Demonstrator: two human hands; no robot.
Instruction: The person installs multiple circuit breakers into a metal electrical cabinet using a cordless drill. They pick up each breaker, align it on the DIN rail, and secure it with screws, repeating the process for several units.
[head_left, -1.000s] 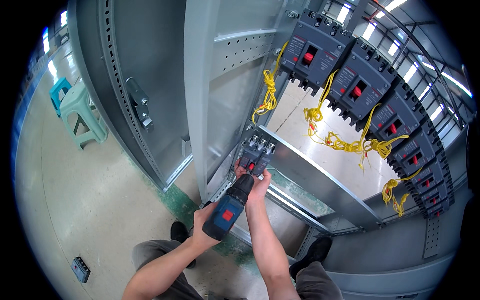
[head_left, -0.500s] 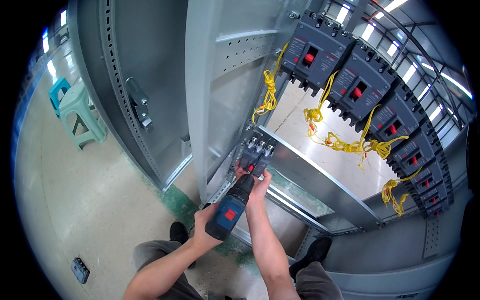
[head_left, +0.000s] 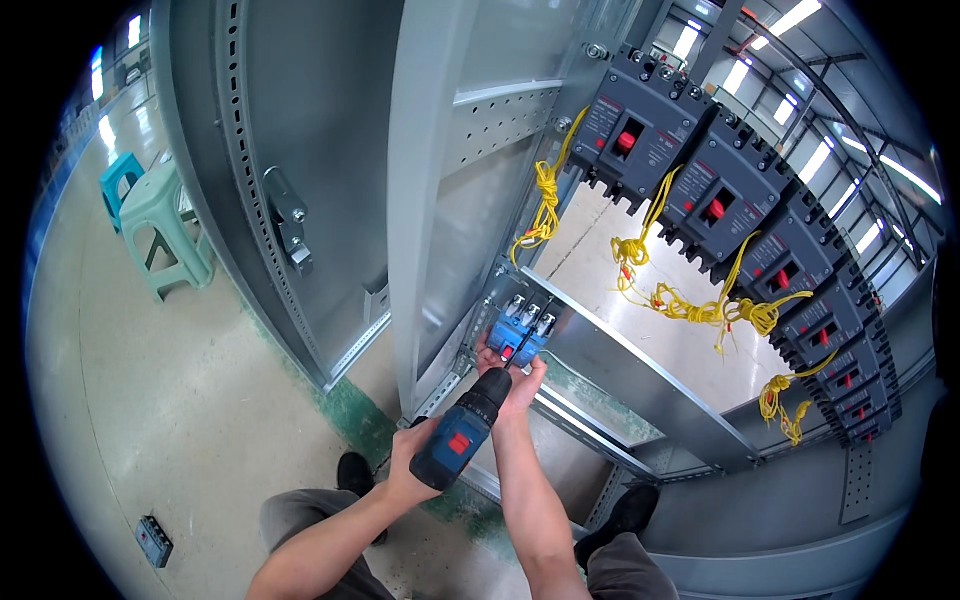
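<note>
My left hand (head_left: 408, 468) grips the handle of a dark blue cordless drill (head_left: 455, 438) with a red patch on its back. The drill points away from me, and its long bit reaches the front of a small circuit breaker (head_left: 518, 332). This breaker looks bright blue, with metal terminals along its far edge and a red toggle near the bit. Against the metal crossbar it is held from the near side by my right hand (head_left: 518, 388). The right fingers curl round its lower edge, partly hidden behind the drill chuck.
Large dark grey breakers (head_left: 640, 125) with bundled yellow wires (head_left: 545, 200) run along the upper right. A cabinet door (head_left: 330, 130) stands at the left. Plastic stools (head_left: 165, 225) and a loose breaker (head_left: 153, 541) are on the floor. A lower rail (head_left: 590, 430) crosses the frame.
The small breaker has turned from dark grey to bright blue in appearance. The whole view has shifted slightly. Both hands keep their holds, with the drill still at the breaker.
</note>
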